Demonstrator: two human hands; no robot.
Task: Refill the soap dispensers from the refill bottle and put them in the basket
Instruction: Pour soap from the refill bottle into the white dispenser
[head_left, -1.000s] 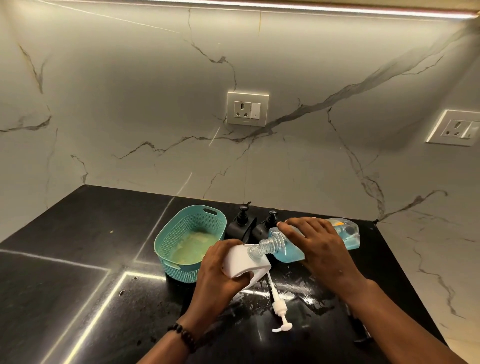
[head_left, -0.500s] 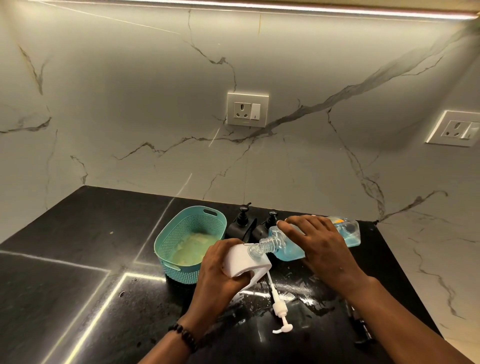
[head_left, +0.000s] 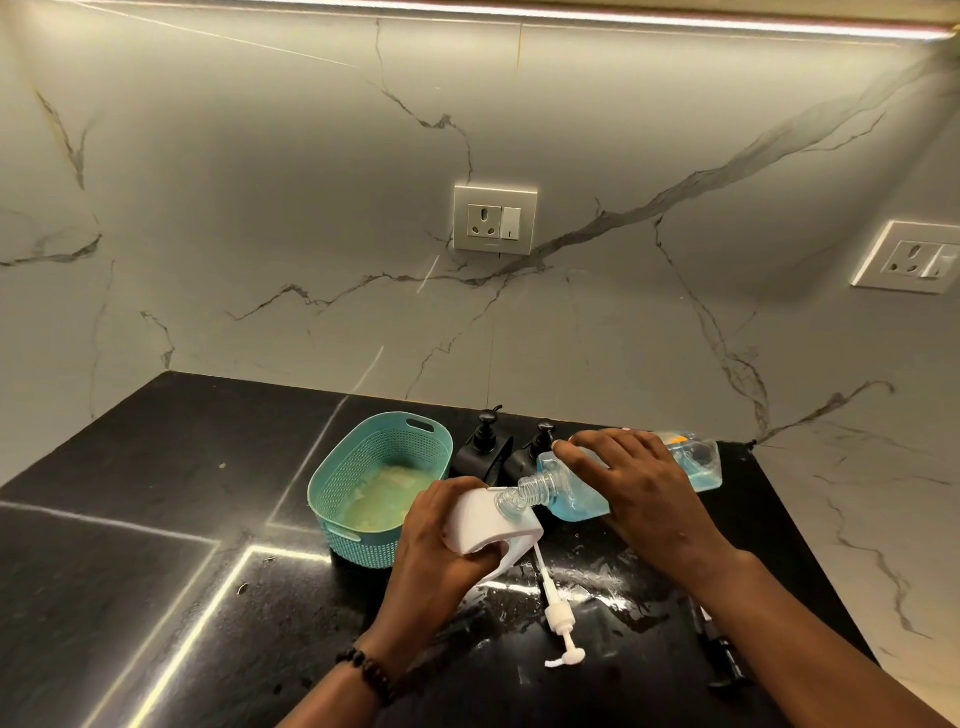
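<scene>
My left hand grips a white soap dispenser with its top off, tilted toward me. My right hand holds the clear refill bottle of blue liquid on its side, its ribbed neck resting at the dispenser's opening. Two black dispensers with pumps stand just behind, next to the teal basket, which sits left of my hands. A white pump head with its tube lies on the wet counter in front.
The black stone counter has spilled liquid around the pump head. A dark object lies near the counter's right edge by my right forearm. Marble walls with two sockets close off the back and right.
The refill bottle's far end has risen a little in my right hand. Otherwise both hands and the dispenser stay where they were.
</scene>
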